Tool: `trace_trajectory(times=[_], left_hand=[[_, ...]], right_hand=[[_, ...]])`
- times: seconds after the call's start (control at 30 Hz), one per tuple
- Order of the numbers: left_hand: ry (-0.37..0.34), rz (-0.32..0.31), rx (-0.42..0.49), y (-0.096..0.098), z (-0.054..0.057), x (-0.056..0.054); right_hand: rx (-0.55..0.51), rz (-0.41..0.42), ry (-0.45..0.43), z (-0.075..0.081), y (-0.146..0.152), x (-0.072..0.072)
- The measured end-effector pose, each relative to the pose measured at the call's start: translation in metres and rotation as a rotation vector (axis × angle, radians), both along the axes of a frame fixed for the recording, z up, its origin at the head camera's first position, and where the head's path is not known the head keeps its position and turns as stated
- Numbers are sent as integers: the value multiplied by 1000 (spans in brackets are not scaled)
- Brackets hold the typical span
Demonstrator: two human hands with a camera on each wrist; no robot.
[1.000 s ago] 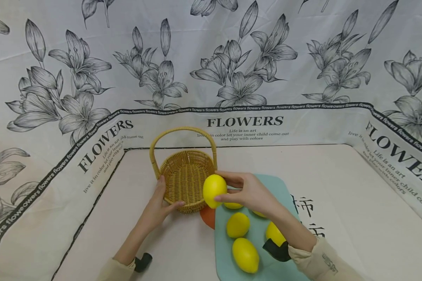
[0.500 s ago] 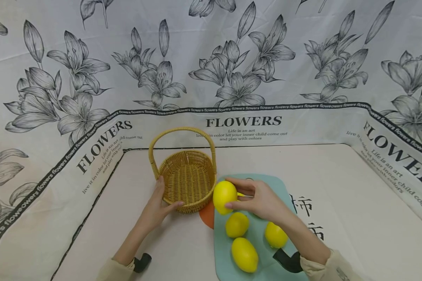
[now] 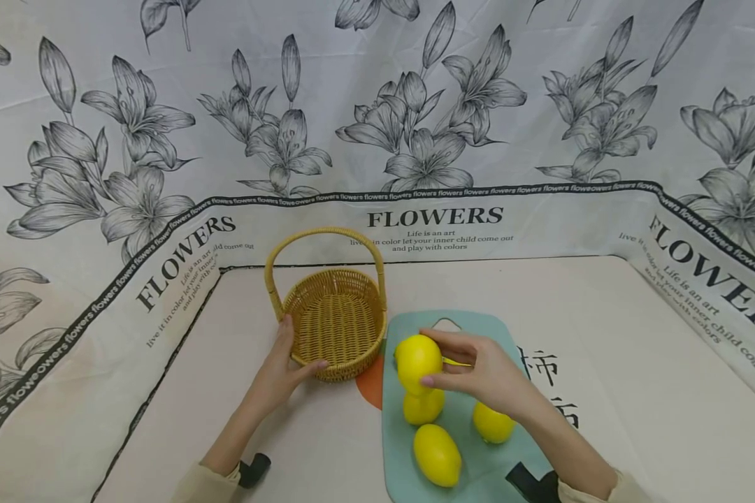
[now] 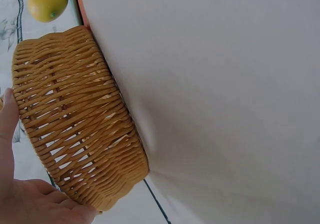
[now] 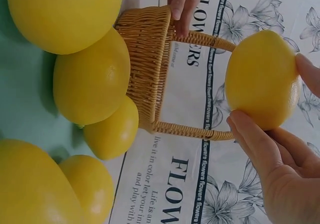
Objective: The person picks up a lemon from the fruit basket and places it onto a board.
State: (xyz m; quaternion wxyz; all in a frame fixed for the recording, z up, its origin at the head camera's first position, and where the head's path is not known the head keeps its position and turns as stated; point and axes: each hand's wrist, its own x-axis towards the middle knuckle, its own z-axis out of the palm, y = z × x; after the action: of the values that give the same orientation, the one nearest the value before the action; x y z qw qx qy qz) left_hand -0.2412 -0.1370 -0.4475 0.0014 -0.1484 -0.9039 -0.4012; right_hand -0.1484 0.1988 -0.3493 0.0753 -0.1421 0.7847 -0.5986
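My left hand (image 3: 282, 367) grips the near left side of a round wicker basket (image 3: 336, 328), thumb at its rim. The basket's tall handle stands up and its woven bottom shows. My right hand (image 3: 493, 377) pinches a yellow lemon (image 3: 418, 363) between thumb and fingers, over a pale blue-green cutting board (image 3: 478, 482). In the right wrist view, the held lemon (image 5: 262, 79) is lifted apart from the others. Several lemons lie on the board, among them a front lemon (image 3: 437, 455) and a right lemon (image 3: 493, 423); one is mostly hidden behind my right hand.
The board stands just right of the basket on a pale printed cloth (image 3: 635, 335). An orange printed shape (image 3: 370, 385) shows between them. Behind, a flower-patterned curtain (image 3: 428, 105) rises. Black straps (image 3: 254, 470) sit at both wrists.
My right hand has carried the lemon from beside the basket's right rim rightward and toward me, over the board. The left hand and basket stay in place.
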Motion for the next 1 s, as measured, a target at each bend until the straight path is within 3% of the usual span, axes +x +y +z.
trace_trajectory(times=[0.3,0.9,1.0], left_hand=[[-3,0,-11,-1,0,0],[-3,-1,-9,0,0,0],[-2,-3,-6,0,0,1]], right_hand=[[-6,-7,-27,-8,12,17],[-23,-106,-61,-16,23,46],[-28,-137,-97,-18,25,50]])
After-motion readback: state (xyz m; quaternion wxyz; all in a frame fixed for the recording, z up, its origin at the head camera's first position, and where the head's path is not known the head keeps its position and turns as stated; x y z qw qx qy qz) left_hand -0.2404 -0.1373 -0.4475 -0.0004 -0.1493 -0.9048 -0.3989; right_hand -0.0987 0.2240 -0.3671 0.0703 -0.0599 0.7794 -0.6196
